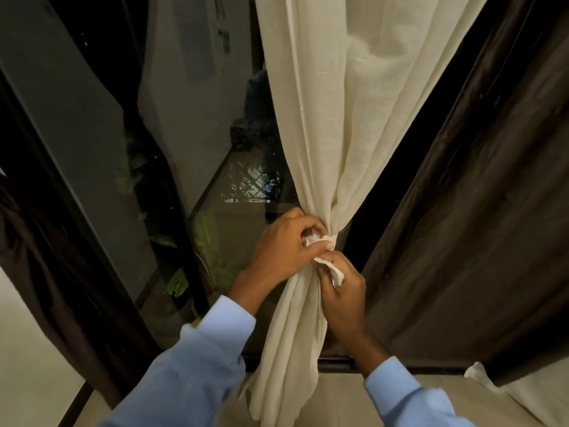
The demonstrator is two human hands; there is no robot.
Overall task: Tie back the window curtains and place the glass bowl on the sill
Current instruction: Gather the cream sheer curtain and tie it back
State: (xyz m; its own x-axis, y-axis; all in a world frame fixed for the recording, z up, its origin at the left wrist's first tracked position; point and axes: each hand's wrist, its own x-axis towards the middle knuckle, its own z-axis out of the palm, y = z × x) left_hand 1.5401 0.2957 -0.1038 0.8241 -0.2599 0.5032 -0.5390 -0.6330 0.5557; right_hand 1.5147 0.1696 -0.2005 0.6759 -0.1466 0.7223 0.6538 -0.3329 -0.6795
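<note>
1. Head view: my left hand (284, 246) and right hand (340, 292) meet at the waist of the cream curtain (348, 134), which is gathered into one bundle in front of the window glass (184, 118).
2. Left hand: thumb and forefinger pinch one end of the white tie strip (323, 241), with the other fingers curled against the bundle. Right hand: fingers curled round the strip's loose end, just below.
3. Step in hand, as I judge it, is knotting the tie round this curtain. The knot does not look drawn tight yet.
4. The next move calls for pulling both ends evenly while keeping the gathered folds from slipping out of the loop.
5. The glass bowl is not in view. The pale sill (338, 399) lies below my wrists, with the curtain's tail hanging across it.
6. Surroundings: the left brown curtain (46, 257) hangs well apart, while the right brown curtain (462, 241) hangs near my right hand and may crowd the pull. Leafy plants (204, 238) show beyond the glass.
</note>
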